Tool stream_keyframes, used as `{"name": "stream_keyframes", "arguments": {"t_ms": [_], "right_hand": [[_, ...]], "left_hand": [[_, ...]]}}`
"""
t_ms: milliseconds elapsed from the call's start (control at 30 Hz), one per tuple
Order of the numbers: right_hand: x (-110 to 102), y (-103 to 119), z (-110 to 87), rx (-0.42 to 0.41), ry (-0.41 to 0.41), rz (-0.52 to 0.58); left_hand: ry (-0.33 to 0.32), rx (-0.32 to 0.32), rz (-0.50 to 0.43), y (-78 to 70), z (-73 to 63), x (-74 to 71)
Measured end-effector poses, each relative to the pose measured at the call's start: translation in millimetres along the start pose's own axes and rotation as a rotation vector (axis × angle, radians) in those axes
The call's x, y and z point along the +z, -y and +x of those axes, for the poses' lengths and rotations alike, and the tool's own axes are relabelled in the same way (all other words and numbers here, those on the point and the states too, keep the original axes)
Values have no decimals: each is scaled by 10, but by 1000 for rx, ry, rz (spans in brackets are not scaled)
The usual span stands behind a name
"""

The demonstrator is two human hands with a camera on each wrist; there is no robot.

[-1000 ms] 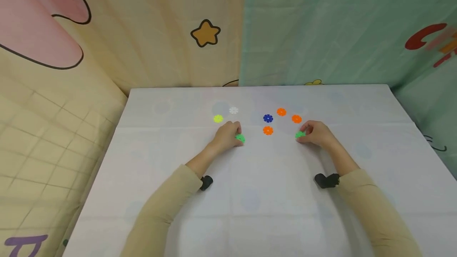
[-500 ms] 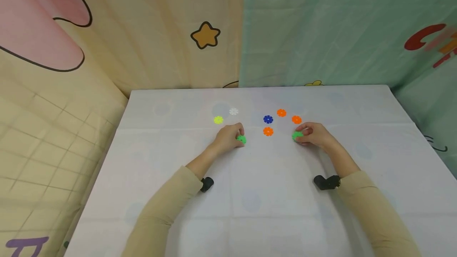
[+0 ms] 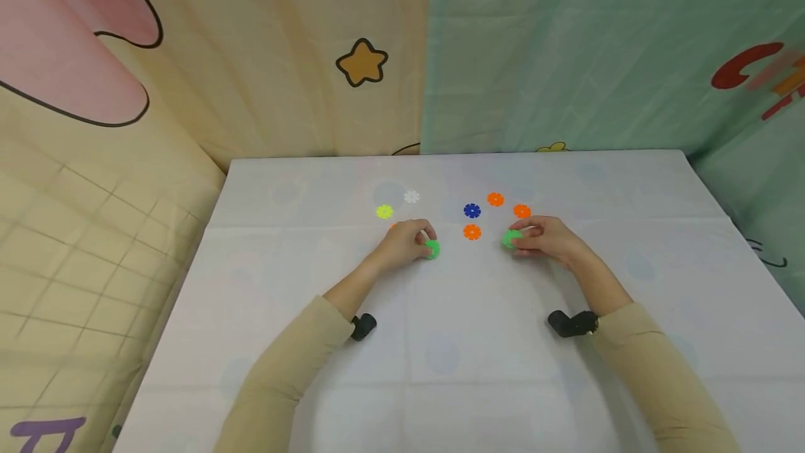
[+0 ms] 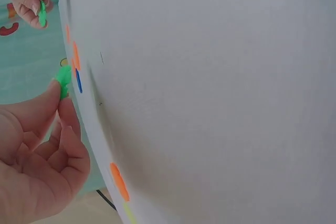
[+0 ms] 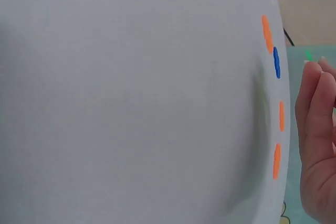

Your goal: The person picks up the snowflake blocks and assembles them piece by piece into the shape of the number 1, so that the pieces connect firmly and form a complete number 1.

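My left hand (image 3: 402, 243) pinches a green notched snowflake disc (image 3: 432, 249) between thumb and fingers above the white tabletop. A second green snowflake disc (image 3: 510, 238) is pinched by my right hand (image 3: 550, 238), to the right and some way apart from the first. Between and beyond the hands lie an orange disc (image 3: 472, 232) and a dark blue disc (image 3: 472, 210). In the left wrist view the left hand's green disc (image 4: 63, 80) stands nearly edge-on at the fingertips. Only a sliver of green disc (image 5: 309, 55) shows past the right fingers in the right wrist view.
Two more orange discs, one at the back (image 3: 495, 199) and one near the right hand (image 3: 522, 210), lie flat. Left of them are a yellow disc (image 3: 384, 212) and a white disc (image 3: 411, 197). Another orange disc (image 4: 119, 182) is mostly hidden behind the left hand in the head view.
My right hand has moved left with its green disc, and my left hand slightly right with its own, narrowing the gap. An orange edge now shows behind the left hand.
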State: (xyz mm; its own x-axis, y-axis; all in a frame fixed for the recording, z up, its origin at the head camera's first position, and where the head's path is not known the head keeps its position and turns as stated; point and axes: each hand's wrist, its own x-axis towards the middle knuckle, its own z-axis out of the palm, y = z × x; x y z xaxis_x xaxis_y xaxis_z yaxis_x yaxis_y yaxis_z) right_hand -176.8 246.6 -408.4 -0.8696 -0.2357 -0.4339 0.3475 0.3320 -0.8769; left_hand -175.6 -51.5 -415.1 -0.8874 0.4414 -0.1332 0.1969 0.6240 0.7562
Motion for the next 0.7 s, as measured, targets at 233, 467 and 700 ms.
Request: {"name": "stream_keyframes", "arguments": {"t_ms": [233, 467, 700], "right_hand": [[117, 81, -43, -57, 47, -39], [245, 181, -108, -131, 93, -58], [390, 276, -177, -195, 131, -53]], "left_hand": [[-1, 13, -43, -83, -71, 2], [4, 20, -104, -161, -137, 12], [29, 68, -228, -218, -187, 33]]}}
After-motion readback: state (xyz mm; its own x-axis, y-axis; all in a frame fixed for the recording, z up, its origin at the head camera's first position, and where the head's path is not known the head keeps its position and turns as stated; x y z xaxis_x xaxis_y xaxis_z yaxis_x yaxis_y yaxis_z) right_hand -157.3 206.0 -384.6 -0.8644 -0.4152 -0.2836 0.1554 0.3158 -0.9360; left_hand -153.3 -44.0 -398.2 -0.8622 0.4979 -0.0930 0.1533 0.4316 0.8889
